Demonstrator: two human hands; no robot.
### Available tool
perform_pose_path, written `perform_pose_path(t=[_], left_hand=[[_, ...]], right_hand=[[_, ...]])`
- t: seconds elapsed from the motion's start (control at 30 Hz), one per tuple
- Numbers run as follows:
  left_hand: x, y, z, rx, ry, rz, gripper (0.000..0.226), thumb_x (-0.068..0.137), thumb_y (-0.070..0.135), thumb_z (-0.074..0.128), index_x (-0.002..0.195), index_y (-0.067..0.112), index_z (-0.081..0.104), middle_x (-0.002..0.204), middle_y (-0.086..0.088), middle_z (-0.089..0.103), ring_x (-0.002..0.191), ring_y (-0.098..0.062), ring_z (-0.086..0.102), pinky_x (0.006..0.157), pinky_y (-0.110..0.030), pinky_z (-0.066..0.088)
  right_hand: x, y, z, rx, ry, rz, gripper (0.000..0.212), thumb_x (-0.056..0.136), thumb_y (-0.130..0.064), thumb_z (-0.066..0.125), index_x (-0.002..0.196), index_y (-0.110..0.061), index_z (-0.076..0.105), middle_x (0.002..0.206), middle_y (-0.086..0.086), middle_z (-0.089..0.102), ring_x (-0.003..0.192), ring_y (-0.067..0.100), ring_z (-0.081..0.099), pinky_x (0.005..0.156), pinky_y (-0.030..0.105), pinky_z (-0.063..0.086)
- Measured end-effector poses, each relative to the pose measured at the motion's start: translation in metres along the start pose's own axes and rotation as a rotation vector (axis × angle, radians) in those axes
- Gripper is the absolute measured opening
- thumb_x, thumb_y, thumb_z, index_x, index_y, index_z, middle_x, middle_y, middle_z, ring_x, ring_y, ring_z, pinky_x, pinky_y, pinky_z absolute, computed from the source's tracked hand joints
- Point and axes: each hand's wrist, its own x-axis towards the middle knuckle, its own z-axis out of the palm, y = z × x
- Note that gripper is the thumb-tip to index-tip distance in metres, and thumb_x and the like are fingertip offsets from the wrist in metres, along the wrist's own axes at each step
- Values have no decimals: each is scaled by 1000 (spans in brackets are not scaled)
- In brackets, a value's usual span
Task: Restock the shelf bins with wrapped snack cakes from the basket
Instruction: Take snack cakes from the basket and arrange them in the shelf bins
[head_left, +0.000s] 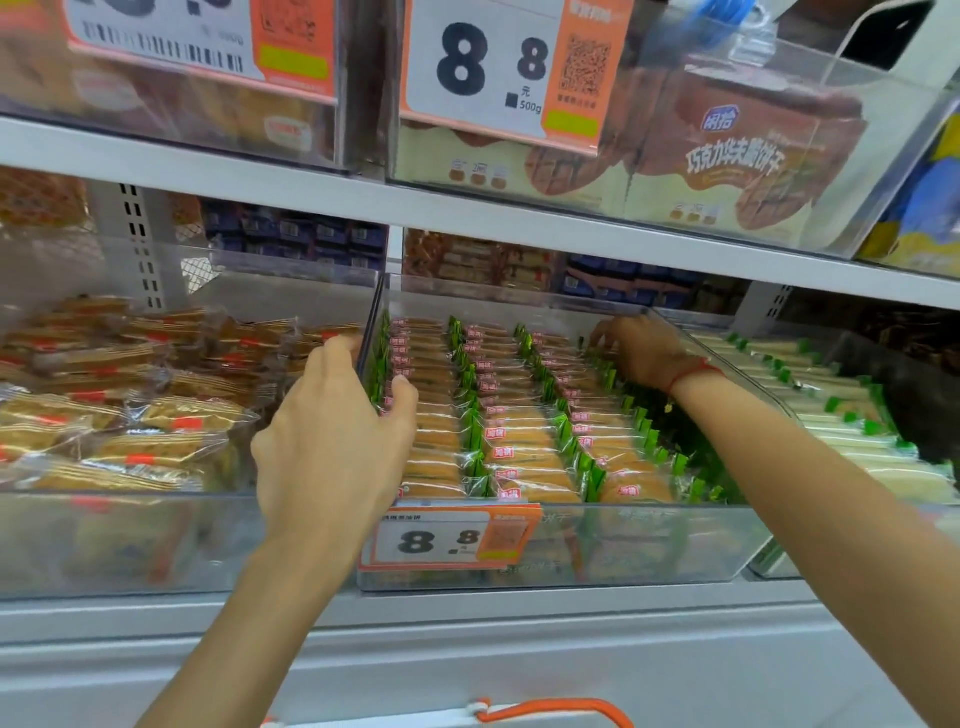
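The clear plastic shelf bin (597, 545) sits on the middle shelf with an orange 8.8 price tag on its front wall. Inside it, wrapped snack cakes (524, 452) stand on edge in 3 tidy rows running front to back: golden cakes in clear wrappers with green ends and small red labels. The bin's right rear part holds fewer packs. An orange basket handle (556, 707) shows at the bottom edge.

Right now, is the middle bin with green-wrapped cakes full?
Not quite. The middle bin holds three packed rows of cakes, with a gap on its right side.
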Motion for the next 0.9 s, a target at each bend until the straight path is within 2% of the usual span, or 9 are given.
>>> perform_pose_path(t=[0.13,0.23,0.3,0.37,0.47,0.63,0.7,0.77,0.9], left_hand=[[1,2,-1,5,-30,-18,37,95,45,45,126,23,44,112,0,58,98,-29,56,73,-37,28],[2,2,-1,7,-54,-26,43,95,46,45,129,21,43,118,-4,57,104,-31,56,74,-38,28],[1,3,-3,-11,-52,-29,48,94,46,47,132,18,42,126,-6,54,111,-31,54,76,-40,33],[0,4,-5,-39,-55,-3,51,93,44,50,135,17,41,132,-5,49,119,-28,49,82,-43,39],[-4,0,-6,-129,-24,101,46,90,37,57,132,22,44,131,0,49,122,-19,43,81,-38,40],[-39,-12,-30,-145,181,394,28,84,23,66,111,19,59,112,4,59,105,-14,43,77,-21,34],[-64,-20,-43,-128,201,455,17,84,22,66,101,20,62,102,7,60,97,-13,46,71,-20,33],[-94,-31,-52,-115,125,426,9,86,27,63,94,25,63,91,12,59,87,-9,48,66,-23,33],[-151,-66,-43,46,-289,148,9,89,38,58,97,35,61,84,17,54,80,-6,52,65,-26,33]], right_hand=[[-13,-1,-16,105,-133,-2,35,86,-5,61,120,-16,65,122,6,64,114,27,58,100,37,43],[-29,-7,-25,205,-96,100,48,87,-6,61,133,-19,54,137,4,54,125,27,50,100,33,41],[-49,-13,-36,262,-56,107,46,88,-7,60,133,-18,54,138,5,53,125,26,50,98,27,40],[-78,-19,-48,361,21,83,39,87,-7,60,125,-15,60,125,7,63,113,25,58,92,27,44],[-127,-40,-67,503,172,91,26,85,-13,67,110,-19,67,97,-1,69,86,17,66,81,29,51],[-207,-93,-88,658,223,-88,16,80,-14,73,92,-22,67,79,-8,64,70,6,60,63,16,45],[-233,-112,-80,654,128,-169,15,80,-16,74,91,-22,67,79,-9,64,70,7,60,61,13,43],[-251,-128,-59,601,-51,-202,14,80,-21,73,92,-26,67,79,-12,64,71,6,60,63,19,48],[-278,-158,1,459,-573,-224,13,87,-31,64,98,-26,69,88,-12,64,82,9,61,76,27,48]])
